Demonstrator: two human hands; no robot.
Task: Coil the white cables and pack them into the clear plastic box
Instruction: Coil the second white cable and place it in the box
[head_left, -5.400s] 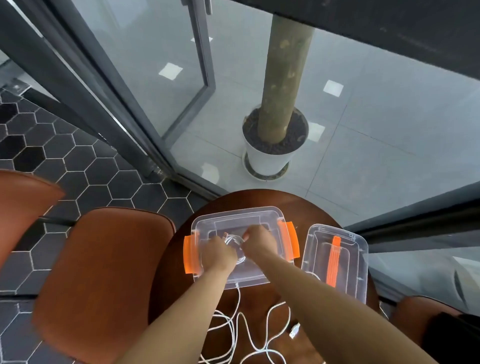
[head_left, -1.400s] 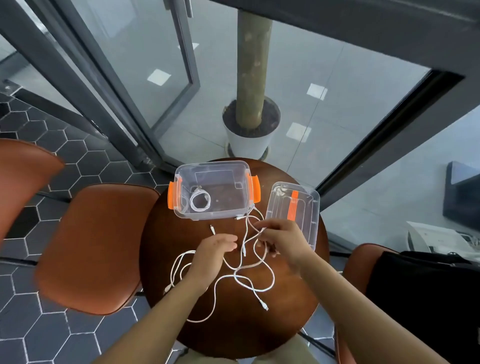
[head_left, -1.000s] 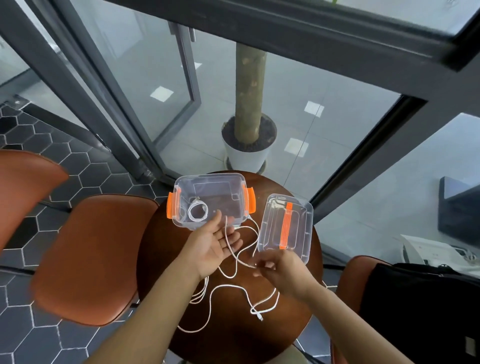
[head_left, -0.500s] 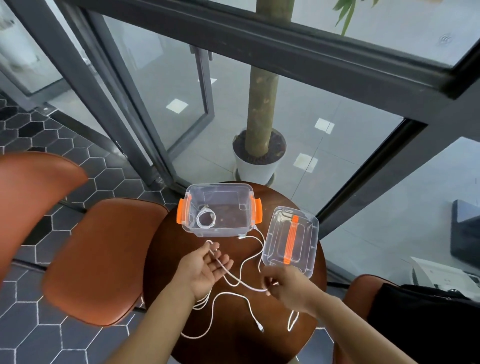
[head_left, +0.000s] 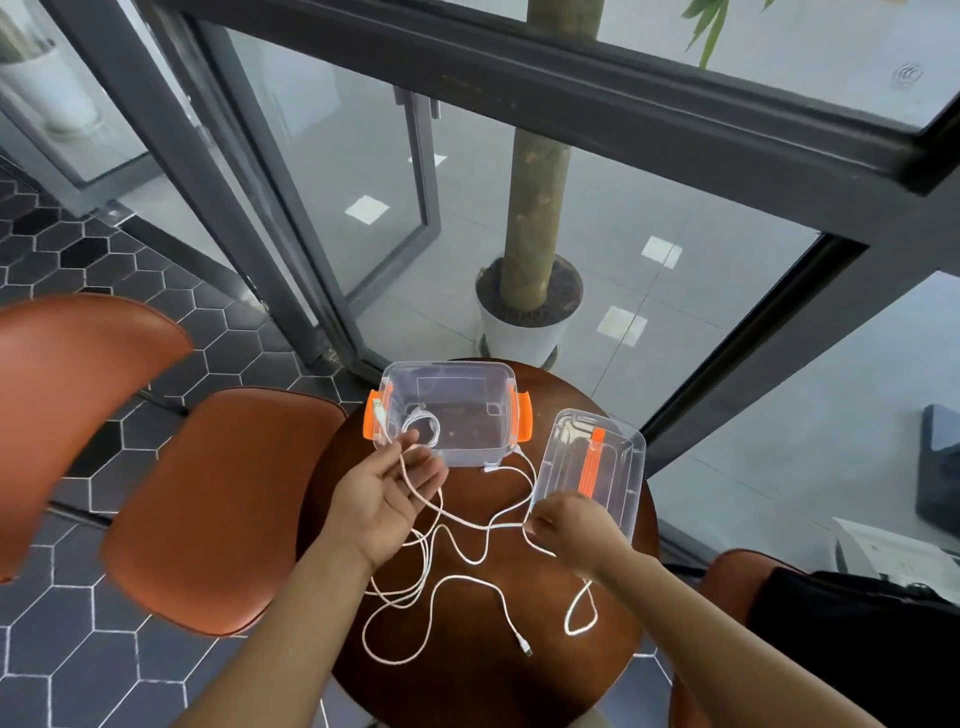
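Observation:
A clear plastic box (head_left: 496, 387) with orange latches stands at the far side of a round brown table (head_left: 467, 691). One coiled white cable (head_left: 422, 422) lies inside it. My left hand (head_left: 382, 499), palm up, pinches a white cable (head_left: 457, 519) near its plug end, which sticks up by the box's left latch. My right hand (head_left: 569, 525) grips the same cable farther along, just in front of the lid. The cable runs between the two hands. More loose white cable (head_left: 400, 597) lies tangled on the table below my hands.
The box's clear lid (head_left: 589, 465) with an orange handle lies to the right of the box. Orange-brown chairs (head_left: 218, 504) stand left of the table, another at the right (head_left: 727, 566). A potted tree trunk (head_left: 527, 312) stands behind glass beyond the table.
My left hand has lifted the cable's plug end up toward the box's left latch. My right hand has slid along the cable to the right, stretching it between the hands.

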